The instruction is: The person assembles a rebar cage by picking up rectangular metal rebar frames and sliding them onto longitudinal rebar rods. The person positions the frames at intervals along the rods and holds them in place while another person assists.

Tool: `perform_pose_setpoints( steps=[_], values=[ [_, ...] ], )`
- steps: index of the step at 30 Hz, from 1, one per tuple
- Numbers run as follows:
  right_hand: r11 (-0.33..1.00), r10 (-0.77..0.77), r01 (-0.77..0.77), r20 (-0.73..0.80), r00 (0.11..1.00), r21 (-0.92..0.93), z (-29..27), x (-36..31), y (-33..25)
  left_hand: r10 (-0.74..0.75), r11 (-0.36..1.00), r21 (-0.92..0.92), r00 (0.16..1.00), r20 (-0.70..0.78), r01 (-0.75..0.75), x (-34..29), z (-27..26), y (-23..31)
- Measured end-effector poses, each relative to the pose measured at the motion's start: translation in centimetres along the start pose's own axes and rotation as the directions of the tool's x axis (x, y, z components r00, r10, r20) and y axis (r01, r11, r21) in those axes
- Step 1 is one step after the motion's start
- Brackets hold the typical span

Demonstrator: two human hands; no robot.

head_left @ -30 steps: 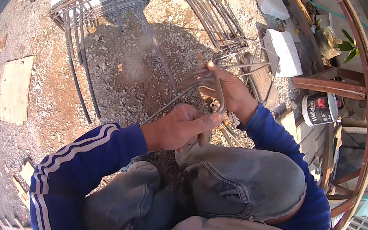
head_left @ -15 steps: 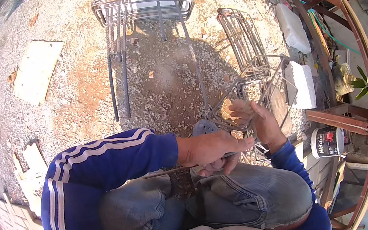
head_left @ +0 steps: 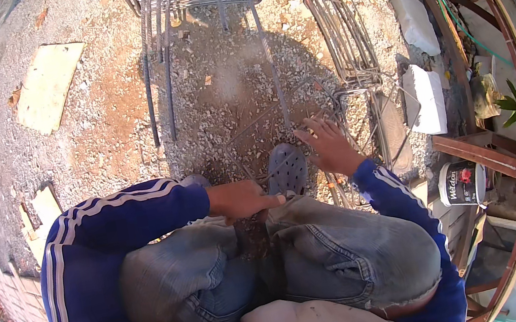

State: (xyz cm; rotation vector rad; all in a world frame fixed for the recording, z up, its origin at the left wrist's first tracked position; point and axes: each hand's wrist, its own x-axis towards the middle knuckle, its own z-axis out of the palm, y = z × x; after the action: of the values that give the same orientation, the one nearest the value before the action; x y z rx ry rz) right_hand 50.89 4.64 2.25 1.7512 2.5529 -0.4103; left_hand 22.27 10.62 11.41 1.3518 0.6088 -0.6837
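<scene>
squatting over gravel, the person pinches a thin bent steel stirrup (head_left: 265, 122) with the left hand (head_left: 240, 199), fingers closed on its near corner just beside the grey clog (head_left: 288, 168). the right hand (head_left: 329, 143) hovers spread beyond the clog, holding nothing. the stirrup looks light, stiff and springy; best taken at a corner bend. more stirrups are stacked (head_left: 342, 34) beyond the clog.

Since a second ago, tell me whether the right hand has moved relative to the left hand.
Yes. The right hand has let go and opened, lifting up and away from the left hand, which stays by the knees on the bent wire.
</scene>
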Motion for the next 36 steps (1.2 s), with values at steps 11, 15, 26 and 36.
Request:
perform_pose_setpoints(
  steps=[11, 15, 26, 36],
  values=[
    [0.989, -0.044, 0.048, -0.028, 0.999, 0.142, -1.5, -0.3, -1.8, 0.056, 0.991, -0.121, 0.996, -0.073, -0.064, -0.5, 0.0, -1.5],
    [0.949, 0.141, -0.137, 0.006, 0.99, 0.285, -4.0, 0.9, -4.2, 0.157, 0.986, 0.05, 0.988, -0.001, -0.157, 0.2, 1.1, -1.8],
    [0.882, 0.243, -0.232, 0.025, 0.97, 0.41, -6.6, -0.3, -1.5, 0.29, 0.956, 0.018, 0.937, -0.197, -0.293, -7.8, -3.0, 2.0],
    [0.791, 0.377, -0.44, 0.229, 0.898, 0.425, -9.2, -2.5, 0.9, -0.146, 0.512, -0.433, 0.421, -0.895, -0.742, -12.7, -7.4, -1.4]
  ],
)
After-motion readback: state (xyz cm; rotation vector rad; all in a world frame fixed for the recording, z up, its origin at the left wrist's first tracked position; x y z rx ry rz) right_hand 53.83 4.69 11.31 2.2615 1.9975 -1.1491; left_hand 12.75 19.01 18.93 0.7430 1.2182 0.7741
